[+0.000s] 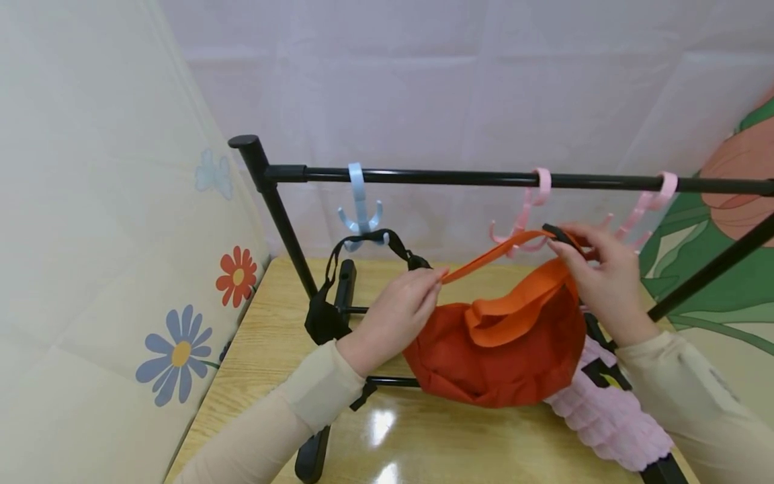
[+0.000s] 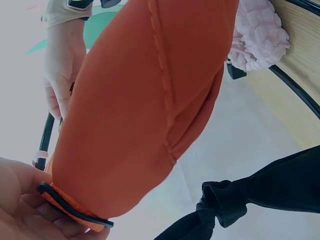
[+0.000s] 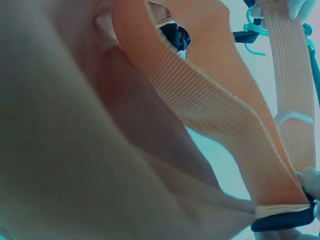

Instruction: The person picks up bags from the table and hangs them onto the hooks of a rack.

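An orange-red waist bag hangs between the two hands, in front of the rack. My left hand pinches one end of its orange strap; in the left wrist view a black strap slider lies at those fingers. My right hand grips the strap's other end by a black buckle, near a pink hook. A loop of loose strap folds over the bag's front. In the right wrist view the black buckle sits at the right fingertips.
A black rack bar carries a blue hook and two pink hooks. From the blue hook hangs a black bag by its strap. A puffy pink bag is at lower right, above the wooden table.
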The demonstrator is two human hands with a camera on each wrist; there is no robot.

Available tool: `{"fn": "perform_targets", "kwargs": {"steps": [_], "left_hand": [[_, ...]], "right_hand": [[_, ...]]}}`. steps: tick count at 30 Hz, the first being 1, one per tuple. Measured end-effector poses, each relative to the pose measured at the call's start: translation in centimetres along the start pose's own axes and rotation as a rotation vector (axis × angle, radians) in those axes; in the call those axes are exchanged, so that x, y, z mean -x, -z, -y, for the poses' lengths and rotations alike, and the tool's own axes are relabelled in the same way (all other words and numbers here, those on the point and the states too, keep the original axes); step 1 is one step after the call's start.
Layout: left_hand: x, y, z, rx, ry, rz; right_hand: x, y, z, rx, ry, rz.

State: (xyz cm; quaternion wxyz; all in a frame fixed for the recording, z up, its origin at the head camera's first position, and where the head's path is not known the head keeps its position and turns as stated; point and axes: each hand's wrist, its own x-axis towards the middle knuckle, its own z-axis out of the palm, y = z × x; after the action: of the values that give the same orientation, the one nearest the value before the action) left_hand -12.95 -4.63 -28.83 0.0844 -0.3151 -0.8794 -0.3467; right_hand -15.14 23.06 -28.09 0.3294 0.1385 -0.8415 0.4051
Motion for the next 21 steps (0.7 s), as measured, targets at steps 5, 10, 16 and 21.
{"fn": "perform_targets", "kwargs": {"steps": [5,10,16,21], "left_hand": [[0.1,-0.2,0.1,-0.008,-0.006,-0.005],[0.0,-0.5,0.4,-0.006,0.002,-0.003],[-0.1,-1.1,0.9,0.039,0.068,0.027],[-0.2,-1.9,1.4,0.06,0.099,0.034]], "right_hand": [[0.0,0.0,-0.2,-0.013,-0.021,0.024],[-0.2,0.0,-0.5,0.008,-0.053,0.078],[-0.3,-0.2,-0.6,0.051,-0.078,0.186],[-0.3,-0.3,-0.6,0.036,-0.125,0.245]]}}
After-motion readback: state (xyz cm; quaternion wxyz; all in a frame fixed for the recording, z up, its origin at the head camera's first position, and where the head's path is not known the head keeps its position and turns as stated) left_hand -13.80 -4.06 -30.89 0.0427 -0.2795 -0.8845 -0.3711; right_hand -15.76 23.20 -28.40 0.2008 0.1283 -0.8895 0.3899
